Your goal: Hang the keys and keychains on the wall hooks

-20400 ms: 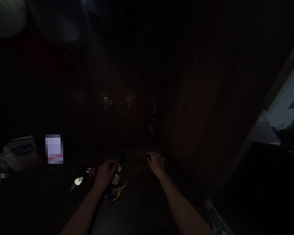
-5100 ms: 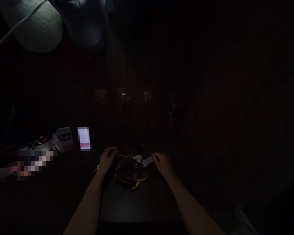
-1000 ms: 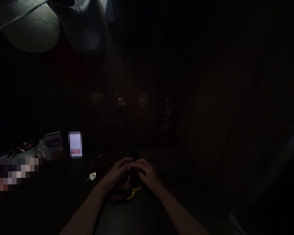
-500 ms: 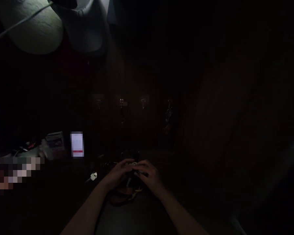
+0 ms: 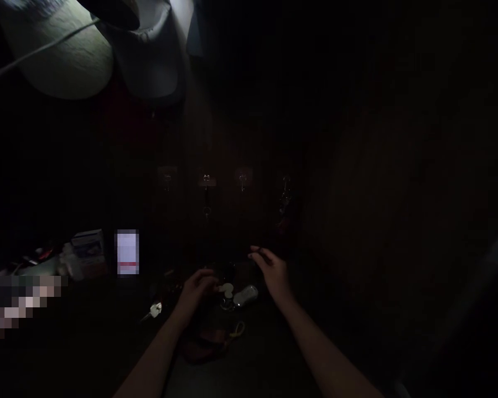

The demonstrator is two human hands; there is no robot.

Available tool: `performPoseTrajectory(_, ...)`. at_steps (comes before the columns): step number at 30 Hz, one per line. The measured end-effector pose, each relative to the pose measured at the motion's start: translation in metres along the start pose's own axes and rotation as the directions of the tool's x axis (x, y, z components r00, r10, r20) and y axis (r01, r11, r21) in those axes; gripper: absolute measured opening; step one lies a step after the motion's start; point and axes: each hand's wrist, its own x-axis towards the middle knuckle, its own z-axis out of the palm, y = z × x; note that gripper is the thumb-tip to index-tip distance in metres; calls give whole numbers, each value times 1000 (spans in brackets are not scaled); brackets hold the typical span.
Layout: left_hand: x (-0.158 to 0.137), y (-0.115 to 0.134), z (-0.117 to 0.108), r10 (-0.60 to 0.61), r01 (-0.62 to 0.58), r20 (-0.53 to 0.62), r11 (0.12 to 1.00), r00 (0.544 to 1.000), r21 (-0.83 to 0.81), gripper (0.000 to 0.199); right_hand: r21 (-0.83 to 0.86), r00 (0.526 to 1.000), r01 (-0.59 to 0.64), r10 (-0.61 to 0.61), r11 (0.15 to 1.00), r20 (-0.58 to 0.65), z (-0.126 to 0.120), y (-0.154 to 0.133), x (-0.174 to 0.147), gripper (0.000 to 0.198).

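Observation:
In the dim light, my left hand (image 5: 197, 290) is curled, its fingertips on the narrow end of a pale, round-headed key (image 5: 228, 290). A metal ring (image 5: 227, 303) and a shiny silver oval fob (image 5: 246, 297) lie against that key on the dark surface. My right hand (image 5: 271, 271) is raised to the right of them, thumb and forefinger pinched; a small dark thing may be between the tips, too dark to make out. Nearer me lies a dark reddish strap or pouch (image 5: 209, 337) with a yellowish cord loop (image 5: 238, 330).
Another bright key (image 5: 155, 309) lies left of my left hand. A lit, blurred phone-like screen (image 5: 128, 252) and a small box (image 5: 88, 251) stand farther left. Several small hooks (image 5: 206, 178) line the dark back panel, with keys (image 5: 285, 204) on one. Caps (image 5: 149, 66) hang upper left.
My hands were together over the keys and have parted. The right hand has moved up and to the right; the left has stayed close by. The silver fob and ring are now uncovered.

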Motion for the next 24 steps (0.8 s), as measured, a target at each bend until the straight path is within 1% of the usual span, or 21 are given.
performPoseTrajectory(1, 2, -1, -1, 57, -54, -38, 994, 998, 92, 32, -28, 999, 29, -30, 999, -26, 0, -5, 10, 33)
performPoseTrajectory(3, 3, -2, -4, 169, -140, -81, 950, 982, 279, 28, -86, 994, 72, -78, 994, -78, 1, -16, 32, 31)
performPoseTrajectory(4, 3, -2, -4, 205, -162, -89, 922, 975, 351, 27, -126, 990, 96, -107, 987, -87, 3, -22, 42, 31)
performPoseTrajectory(6, 4, -1, -5, 237, -175, -96, 887, 967, 427, 24, -222, 980, 154, -178, 963, -88, 7, -34, 62, 31)
performPoseTrajectory(8, 4, -1, -5, 237, -173, -93, 879, 967, 445, 24, -319, 969, 203, -237, 926, -72, 12, -47, 79, 30)
performPoseTrajectory(10, 6, -2, -6, 235, -175, -82, 876, 968, 449, 24, -420, 960, 225, -274, 879, -59, 18, -59, 93, 31)
performPoseTrajectory(13, 9, -4, -7, 222, -171, -62, 874, 973, 455, 24, -517, 948, 247, -316, 819, -47, 28, -73, 109, 30)
performPoseTrajectory(18, 11, -6, -8, 218, -175, -42, 871, 975, 459, 25, -574, 941, 236, -332, 784, -67, 41, -85, 126, 24)
performPoseTrajectory(21, 11, -7, -8, 214, -177, -31, 873, 976, 454, 27, -590, 943, 229, -327, 774, -63, 45, -85, 133, 23)
performPoseTrajectory(24, 11, -7, -8, 217, -179, -33, 876, 976, 449, 26, -606, 940, 249, -338, 756, -35, 47, -80, 137, 21)
